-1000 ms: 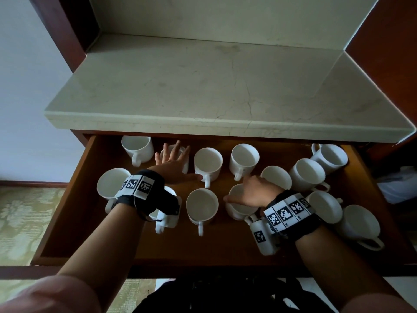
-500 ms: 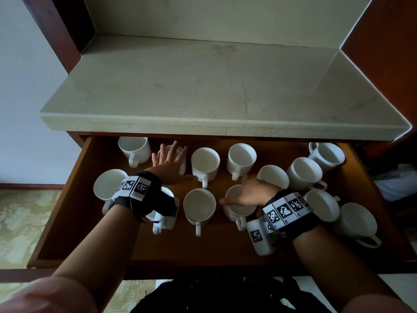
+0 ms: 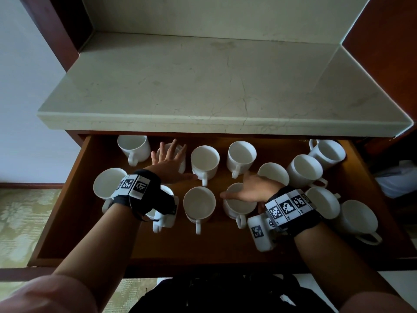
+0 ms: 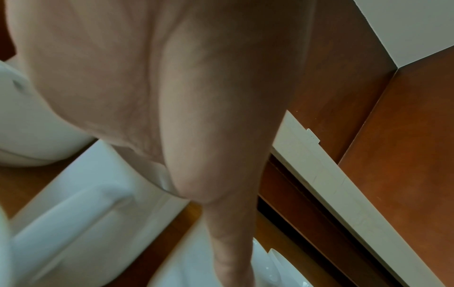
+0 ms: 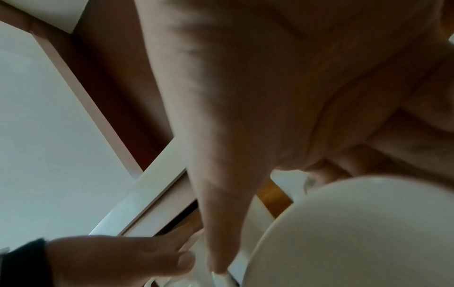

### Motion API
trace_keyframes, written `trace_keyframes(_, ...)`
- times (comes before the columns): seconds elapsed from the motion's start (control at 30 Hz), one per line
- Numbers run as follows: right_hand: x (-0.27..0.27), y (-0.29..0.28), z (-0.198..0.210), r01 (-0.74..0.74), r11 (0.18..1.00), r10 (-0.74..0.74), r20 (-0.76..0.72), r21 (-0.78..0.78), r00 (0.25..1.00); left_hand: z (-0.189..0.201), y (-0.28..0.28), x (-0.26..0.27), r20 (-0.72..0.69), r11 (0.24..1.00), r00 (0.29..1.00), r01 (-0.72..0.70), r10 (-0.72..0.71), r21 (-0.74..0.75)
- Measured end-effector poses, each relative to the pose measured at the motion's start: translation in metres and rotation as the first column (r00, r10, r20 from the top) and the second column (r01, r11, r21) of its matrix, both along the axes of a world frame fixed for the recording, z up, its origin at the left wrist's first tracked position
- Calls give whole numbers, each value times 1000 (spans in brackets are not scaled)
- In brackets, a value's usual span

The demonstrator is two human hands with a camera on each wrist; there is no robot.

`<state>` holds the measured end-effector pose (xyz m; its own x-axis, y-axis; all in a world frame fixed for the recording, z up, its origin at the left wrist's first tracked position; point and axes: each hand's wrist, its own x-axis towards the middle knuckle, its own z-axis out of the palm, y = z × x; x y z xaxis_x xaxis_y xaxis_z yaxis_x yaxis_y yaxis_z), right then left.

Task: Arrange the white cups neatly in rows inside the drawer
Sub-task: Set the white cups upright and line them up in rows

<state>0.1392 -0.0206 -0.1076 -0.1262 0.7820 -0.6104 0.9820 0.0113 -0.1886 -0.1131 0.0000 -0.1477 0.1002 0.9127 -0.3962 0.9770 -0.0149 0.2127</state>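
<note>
**Crowded cups: knock and chip hazard**

Left hand [image 3: 168,163], fingers spread wide, is lying over a back-row cup [image 3: 178,154]; right hand [image 3: 250,188], fingers curled down, is covering a front-row cup [image 3: 239,206] in the drawer [image 3: 67,199]. Sliding either is risking clipping neighbouring handles, toppling the unaligned right cluster [image 3: 316,177].

Bare drawer [image 3: 158,247] front — cups [image 3: 205,160] behind

Marble counter [image 3: 203,86], patterned green floor [image 3: 22,222]
</note>
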Motion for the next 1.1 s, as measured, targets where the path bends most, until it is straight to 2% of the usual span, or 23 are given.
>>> trace_keyframes(0.2, 19, 17, 10, 134, 960, -90, -182, 247, 979, 3, 0, 1, 10, 1000, 1000, -3, 3, 4)
trace_keyframes(0.33, 36, 28, 10, 228, 845, -103, -271, 484, 957, 5, 0, 1, 10, 1000, 1000, -5, 5, 5)
trace_keyframes(0.4, 40, 31, 7, 299, 790, -122, -341, 535, 932, 6, 0, 2, 9, 1000, 1000, -7, 6, 4)
trace_keyframes(0.5, 39, 36, 0, 333, 783, -140, -373, 525, 917, 6, 0, 1, 4, 1000, 1000, -4, 4, -2)
trace_keyframes(0.63, 29, 40, -1, 185, 892, -123, -171, 413, 978, 7, 1, 1, 12, 1000, 1000, -4, 4, -18)
trace_keyframes(0.73, 18, 46, 1, 154, 931, -130, -94, 332, 987, 8, 1, 2, 8, 1000, 1000, -8, 8, -11)
trace_keyframes(0.83, 9, 56, 0, 167, 939, -157, -59, 301, 986, 6, 0, 1, 15, 1000, 1000, -9, 9, -4)
trace_keyframes(1.1, -4, 61, -21, 264, 907, -239, -115, 329, 964, 1, 0, 1, 8, 1000, 1000, -1, 1, 7)
